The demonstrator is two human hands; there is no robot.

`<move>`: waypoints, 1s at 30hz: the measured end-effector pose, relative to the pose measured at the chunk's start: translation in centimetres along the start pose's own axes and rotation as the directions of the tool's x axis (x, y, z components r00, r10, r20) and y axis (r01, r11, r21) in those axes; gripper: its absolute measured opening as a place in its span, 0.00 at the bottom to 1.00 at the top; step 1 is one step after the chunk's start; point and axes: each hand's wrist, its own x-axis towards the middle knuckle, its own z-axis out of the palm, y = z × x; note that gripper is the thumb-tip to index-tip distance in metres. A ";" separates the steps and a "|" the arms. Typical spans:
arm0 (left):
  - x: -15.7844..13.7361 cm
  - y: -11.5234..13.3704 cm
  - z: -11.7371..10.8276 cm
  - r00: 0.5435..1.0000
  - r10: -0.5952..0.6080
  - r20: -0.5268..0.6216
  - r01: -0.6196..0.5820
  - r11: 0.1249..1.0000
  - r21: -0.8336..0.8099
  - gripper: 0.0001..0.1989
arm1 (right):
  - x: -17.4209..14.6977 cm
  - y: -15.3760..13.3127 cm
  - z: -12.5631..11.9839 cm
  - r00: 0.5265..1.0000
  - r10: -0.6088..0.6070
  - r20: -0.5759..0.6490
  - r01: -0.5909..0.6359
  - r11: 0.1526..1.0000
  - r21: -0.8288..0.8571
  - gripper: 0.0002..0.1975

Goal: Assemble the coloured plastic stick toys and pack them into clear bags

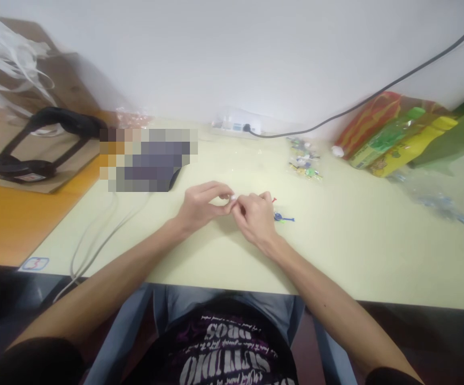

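Note:
Over the middle of the pale yellow table (pixel 328 256), my two hands meet at a small white piece (pixel 233 198), too small to name. My left hand (pixel 203 206) pinches it between thumb and forefinger. My right hand (pixel 256 216) has its fingers curled in against the same piece from the other side. Just past my right hand lie small coloured plastic parts, a blue one (pixel 284 217) and a red one (pixel 274 200); my hand partly hides them.
Small bagged coloured parts (pixel 306 160) lie at the back. Right of them are a green bottle (pixel 392 136), a yellow pack (pixel 416 149) and clear plastic bags (pixel 440 200). A power strip (pixel 238 125) stands by the wall. Left are a pixelated dark object (pixel 152 163), cables (pixel 95 246) and a black frame (pixel 43 141).

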 end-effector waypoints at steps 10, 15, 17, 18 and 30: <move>-0.3 -1.4 -1.1 1.000 -0.005 -0.024 0.006 0.999 0.037 0.02 | 0.6 2.1 -0.6 0.992 0.117 -0.045 -0.117 0.993 -0.011 0.16; 0.1 -2.8 -2.1 0.981 -0.097 0.166 0.113 0.989 -0.094 0.06 | 0.2 1.2 -0.1 0.999 -0.007 -0.033 0.007 1.000 -0.004 0.16; 0.1 -3.2 -2.5 0.962 -0.114 0.247 0.149 0.981 -0.124 0.08 | -0.1 0.6 0.2 0.999 -0.042 -0.035 0.041 0.999 -0.024 0.16; 0.1 -3.2 -2.6 0.954 -0.120 0.274 0.162 0.977 -0.137 0.09 | -0.2 0.5 0.3 0.998 -0.050 -0.037 0.049 0.998 -0.031 0.15; -0.9 -4.2 -1.1 0.869 -0.119 0.480 0.212 0.966 -0.144 0.08 | -0.5 0.0 1.9 0.994 -0.085 0.065 0.093 0.986 -0.140 0.11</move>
